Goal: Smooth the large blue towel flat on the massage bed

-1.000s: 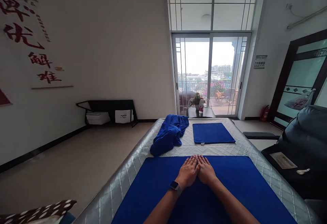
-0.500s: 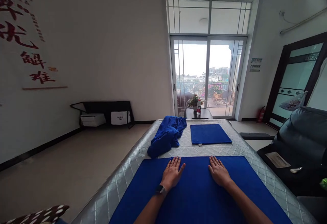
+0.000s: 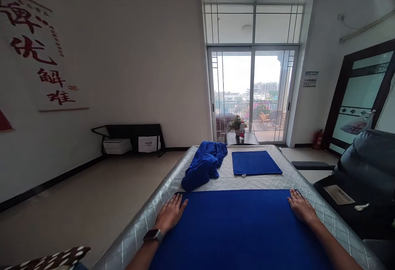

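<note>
A large blue cloth (image 3: 240,229) lies flat and smooth over the near part of the quilted mattress (image 3: 253,183). My left hand (image 3: 171,212), with a watch (image 3: 153,234) on its wrist, rests flat on the cloth's far left corner, fingers stretched out. On the far right corner lies my right hand (image 3: 301,206), also flat and open. Beyond the cloth's far edge, a crumpled blue cloth (image 3: 205,165) sits to the left. Right of it is a smaller flat blue cloth (image 3: 256,163) with a white tag at its near edge.
A black armchair (image 3: 370,171) holding a card (image 3: 338,195) stands close on the right. Behind the mattress is a small table (image 3: 231,139) with a plant and a bottle (image 3: 242,130). A black rack (image 3: 132,131) lines the left wall.
My hands have slid apart over the large blue cloth, the left one to its left corner and the right one to its right corner. The view has shifted slightly.
</note>
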The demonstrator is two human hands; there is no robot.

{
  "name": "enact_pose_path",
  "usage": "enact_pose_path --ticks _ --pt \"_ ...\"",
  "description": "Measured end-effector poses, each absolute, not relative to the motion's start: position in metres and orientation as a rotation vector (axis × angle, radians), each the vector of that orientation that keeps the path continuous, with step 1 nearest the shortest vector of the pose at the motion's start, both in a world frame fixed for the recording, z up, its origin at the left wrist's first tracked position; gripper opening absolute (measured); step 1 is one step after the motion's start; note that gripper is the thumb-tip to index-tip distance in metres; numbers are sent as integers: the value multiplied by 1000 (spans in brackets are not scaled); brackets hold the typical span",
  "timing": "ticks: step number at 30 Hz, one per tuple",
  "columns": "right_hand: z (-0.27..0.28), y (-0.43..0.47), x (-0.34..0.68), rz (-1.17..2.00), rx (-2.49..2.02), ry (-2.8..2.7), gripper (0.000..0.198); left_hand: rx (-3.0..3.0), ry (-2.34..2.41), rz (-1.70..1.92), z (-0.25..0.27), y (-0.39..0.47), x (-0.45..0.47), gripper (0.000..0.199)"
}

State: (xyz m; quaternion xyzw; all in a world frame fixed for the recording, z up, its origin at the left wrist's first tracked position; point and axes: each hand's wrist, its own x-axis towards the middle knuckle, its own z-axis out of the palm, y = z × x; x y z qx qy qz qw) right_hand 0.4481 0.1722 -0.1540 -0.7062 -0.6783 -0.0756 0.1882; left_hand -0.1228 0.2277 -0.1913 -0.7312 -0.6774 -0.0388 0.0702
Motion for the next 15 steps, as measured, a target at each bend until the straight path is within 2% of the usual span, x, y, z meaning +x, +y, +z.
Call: enact_pose_path --ticks 3,10,15 --pt "-152 181 424 -198 -1993 -1937 45 -2086 -2018 -258 -176 230 -70 62" --pt "-155 202 291 93 -1825 -2291 60 -2579 -1540 -501 -172 233 102 52" --pt "-172 209 263 208 -1797 -2338 60 -2655 -1477 -481 -194 237 129 51"
